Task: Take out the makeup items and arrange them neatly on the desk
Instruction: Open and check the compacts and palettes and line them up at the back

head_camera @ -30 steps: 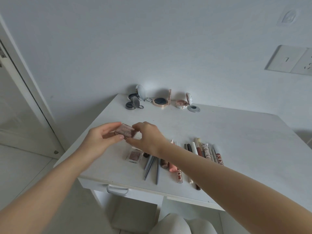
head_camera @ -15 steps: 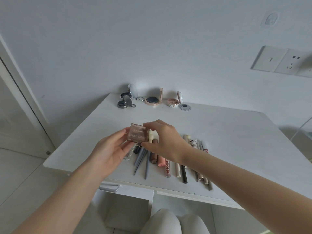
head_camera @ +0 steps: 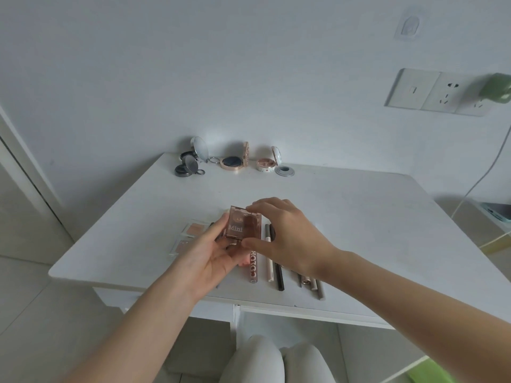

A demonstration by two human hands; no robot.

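Observation:
A small brown square makeup palette [head_camera: 243, 226] with pale lettering is held above the white desk [head_camera: 359, 217]. My left hand [head_camera: 210, 252] cups it from below and the left. My right hand [head_camera: 287, 239] pinches its top edge and lower right corner. Under the hands lies a row of pencils and tubes [head_camera: 273, 269], partly hidden. Two flat pinkish palettes [head_camera: 190, 236] lie to the left of the row. Several open round compacts [head_camera: 232, 161] stand along the far edge by the wall.
A wall socket panel [head_camera: 434, 92] with a green plug [head_camera: 497, 88] and a white cable [head_camera: 481, 175] is at the right. A drawer sits under the desk's front edge. My knees [head_camera: 276, 360] are below the desk. The right half of the desk is bare.
Both hands have lifted the brown palette off the desk and tipped its lettered face toward me. The camera has shifted, so the desk sits lower in view.

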